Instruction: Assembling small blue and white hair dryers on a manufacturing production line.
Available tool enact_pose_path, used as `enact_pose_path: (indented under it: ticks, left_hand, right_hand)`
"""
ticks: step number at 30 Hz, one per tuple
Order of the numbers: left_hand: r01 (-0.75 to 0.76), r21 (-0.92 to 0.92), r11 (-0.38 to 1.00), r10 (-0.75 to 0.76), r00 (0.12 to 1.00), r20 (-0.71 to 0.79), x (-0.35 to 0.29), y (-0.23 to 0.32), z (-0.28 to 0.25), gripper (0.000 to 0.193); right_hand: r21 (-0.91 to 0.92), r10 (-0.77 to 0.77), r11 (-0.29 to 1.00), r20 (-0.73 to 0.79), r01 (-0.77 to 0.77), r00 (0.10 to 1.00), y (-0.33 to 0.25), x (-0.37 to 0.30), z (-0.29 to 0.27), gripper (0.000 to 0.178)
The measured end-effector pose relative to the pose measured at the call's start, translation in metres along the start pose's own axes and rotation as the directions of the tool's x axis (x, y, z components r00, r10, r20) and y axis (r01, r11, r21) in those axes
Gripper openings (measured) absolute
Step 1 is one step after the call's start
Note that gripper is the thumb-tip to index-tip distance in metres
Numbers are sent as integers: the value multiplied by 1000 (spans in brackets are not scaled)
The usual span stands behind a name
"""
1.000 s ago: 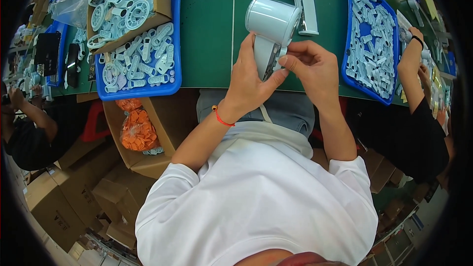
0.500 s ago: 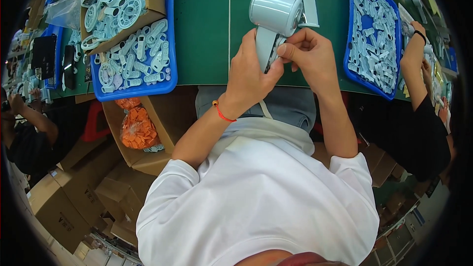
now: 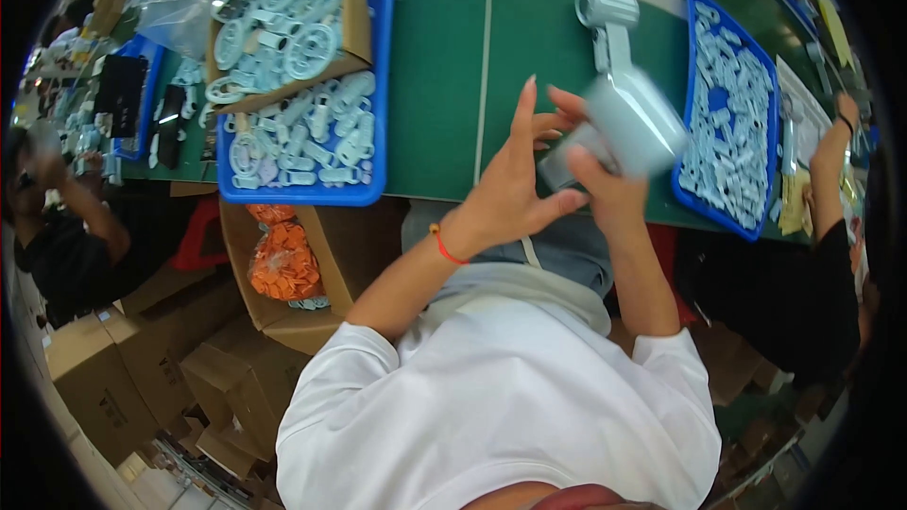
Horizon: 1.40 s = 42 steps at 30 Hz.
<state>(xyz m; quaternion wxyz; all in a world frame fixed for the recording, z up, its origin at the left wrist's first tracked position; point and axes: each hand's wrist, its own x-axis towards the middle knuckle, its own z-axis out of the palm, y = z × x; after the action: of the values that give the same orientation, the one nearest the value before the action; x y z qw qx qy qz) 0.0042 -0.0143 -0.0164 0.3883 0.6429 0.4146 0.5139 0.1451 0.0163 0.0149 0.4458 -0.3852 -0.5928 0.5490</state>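
Observation:
A pale blue-grey hair dryer body (image 3: 641, 125), with a wide cylindrical head and a flat handle, is tilted over the table's near side and partly smeared by motion. My right hand (image 3: 612, 191) is closed around its handle, thumb on the near side. Just left of the handle, my left hand (image 3: 505, 184) has its fingers stretched apart and holds nothing; its thumb tip is close to the right hand. Beyond them, a second hair dryer body (image 3: 609, 8) lies on the green table (image 3: 439, 66), its handle partly covered by the held one.
At left, a blue tray (image 3: 302, 196) of pale plastic parts has a cardboard box (image 3: 357, 14) of similar parts on it. Another blue tray (image 3: 688, 184) of small parts stands right. Below the table, an open carton holds a bag of orange pieces (image 3: 283, 260). Co-workers sit on both sides.
My left hand has let go of the hair dryer body and opened. The right hand now grips the handle and has swung the head rightward and nearer. The whole view has shifted somewhat.

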Motion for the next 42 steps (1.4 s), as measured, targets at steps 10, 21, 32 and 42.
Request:
enact_pose_path:
  ticks: [10, 21, 32, 42]
  left_hand:
    - [119, 72, 990, -107, 981, -162, -21, 1, -12, 16]
    - [-351, 783, 513, 457, 884, 96, -16, 41, -9, 39]
    - [-172, 938, 302, 107, 984, 145, -7, 19, 6, 46]
    - [-147, 839, 524, 96, 989, 114, -4, 27, 0, 42]
  right_hand:
    - [137, -677, 713, -121, 688, 726, 6, 16, 9, 19]
    - [-773, -154, 407, 466, 486, 871, 2, 9, -1, 64]
    - [-727, -304, 476, 391, 494, 869, 28, -16, -33, 60]
    - [-628, -236, 629, 406, 458, 883, 23, -14, -38, 48]
